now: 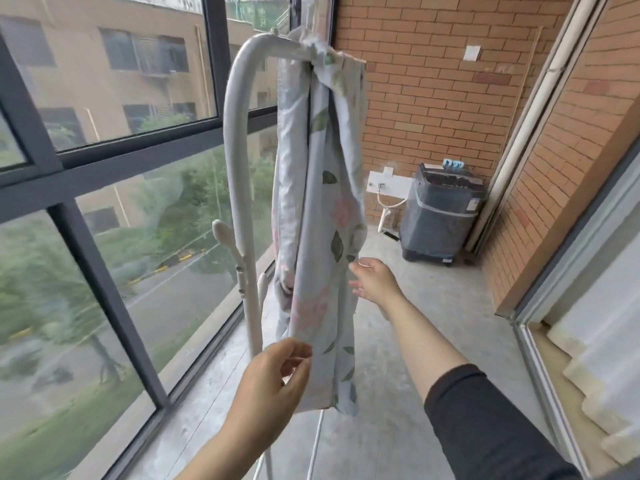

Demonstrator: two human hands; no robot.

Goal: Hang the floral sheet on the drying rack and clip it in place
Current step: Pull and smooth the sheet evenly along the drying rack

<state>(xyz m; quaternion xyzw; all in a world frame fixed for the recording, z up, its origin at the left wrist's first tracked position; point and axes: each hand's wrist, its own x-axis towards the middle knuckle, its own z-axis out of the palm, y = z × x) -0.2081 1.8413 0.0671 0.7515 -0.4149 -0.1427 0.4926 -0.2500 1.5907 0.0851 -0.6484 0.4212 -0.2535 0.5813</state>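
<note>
Presently the rack (235,133) is draped with the bunched, unclipped sheet (311,237). The right hand (374,282) is held open beside it; whether the hem is pinched by the left hand (270,379) cannot be told. It could be tugged off.

No readable text; the label (473,205) on the washing machine (436,220) looks blurred.

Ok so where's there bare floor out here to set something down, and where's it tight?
Bare concrete floor runs between the hanging floral sheet and the right-hand brick wall, up to the washing machine. Tight spots: the window side, where the drying rack's post stands close to the glass, and the far corner around the washing machine and pipes.
</note>
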